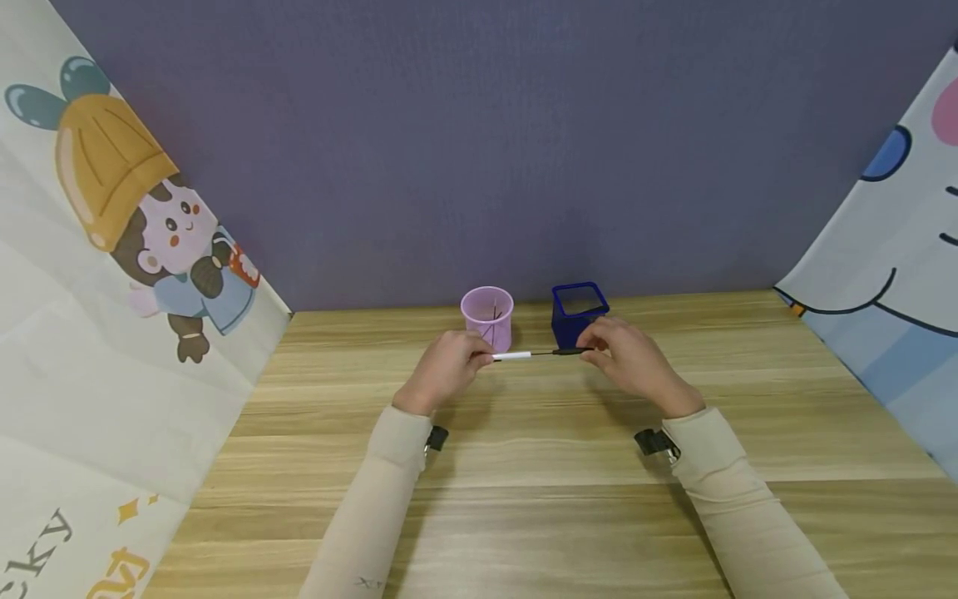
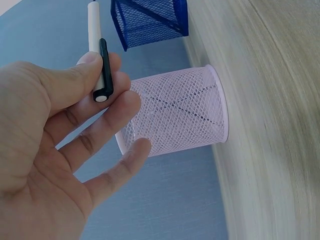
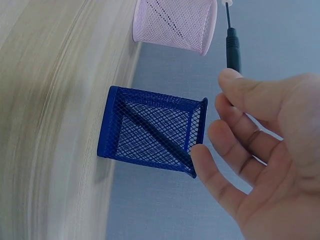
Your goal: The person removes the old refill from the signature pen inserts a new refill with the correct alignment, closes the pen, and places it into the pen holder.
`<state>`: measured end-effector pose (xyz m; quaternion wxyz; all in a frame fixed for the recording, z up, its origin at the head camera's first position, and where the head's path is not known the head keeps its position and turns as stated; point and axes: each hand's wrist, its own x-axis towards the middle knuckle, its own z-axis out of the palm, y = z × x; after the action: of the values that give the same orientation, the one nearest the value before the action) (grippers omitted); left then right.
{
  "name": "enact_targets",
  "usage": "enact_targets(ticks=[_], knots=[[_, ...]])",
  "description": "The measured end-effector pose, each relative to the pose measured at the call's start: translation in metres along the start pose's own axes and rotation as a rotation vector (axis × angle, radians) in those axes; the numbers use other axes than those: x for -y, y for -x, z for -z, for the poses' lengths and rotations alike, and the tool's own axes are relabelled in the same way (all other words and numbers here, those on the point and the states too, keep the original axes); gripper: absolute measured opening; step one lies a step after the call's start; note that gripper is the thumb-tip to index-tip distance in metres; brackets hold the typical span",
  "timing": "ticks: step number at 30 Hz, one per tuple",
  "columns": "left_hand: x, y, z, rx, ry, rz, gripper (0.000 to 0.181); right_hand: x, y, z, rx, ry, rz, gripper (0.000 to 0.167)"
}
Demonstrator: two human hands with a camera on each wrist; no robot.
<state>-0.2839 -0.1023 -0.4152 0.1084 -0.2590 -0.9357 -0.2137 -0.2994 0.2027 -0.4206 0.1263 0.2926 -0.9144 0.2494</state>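
Note:
My left hand point(image 1: 447, 368) pinches a white pen-like tube point(image 2: 94, 30) with a black clip between thumb and fingers. Opposite it, my right hand point(image 1: 634, 363) pinches the dark handle of a small screwdriver point(image 3: 233, 47), its thin shaft pointing left. Tube and shaft lie in one line, and the shaft's far end meets the tube; how deep it sits is hidden. Just behind the left hand stands a pink mesh pen cup point(image 1: 503, 335) holding thin dark sticks. Behind the right hand is a square blue mesh pen cup point(image 1: 565, 331), with a dark pen-like stick point(image 3: 155, 136) leaning inside.
Both cups stand on a wood-grain table point(image 1: 524, 516), near its back edge against a grey-blue panel point(image 1: 479, 150). White sheets with cartoon prints flank the table on the left point(image 1: 150, 399) and right point(image 1: 883, 249).

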Motion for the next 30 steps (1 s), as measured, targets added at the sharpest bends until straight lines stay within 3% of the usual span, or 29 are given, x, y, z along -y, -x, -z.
enact_targets(ticks=[30], knots=[[0.0033,0.0063,0.0073,-0.029,-0.017,0.001,0.008,0.0028,0.0063,0.0061,0.007,-0.013,-0.064,0.011]])
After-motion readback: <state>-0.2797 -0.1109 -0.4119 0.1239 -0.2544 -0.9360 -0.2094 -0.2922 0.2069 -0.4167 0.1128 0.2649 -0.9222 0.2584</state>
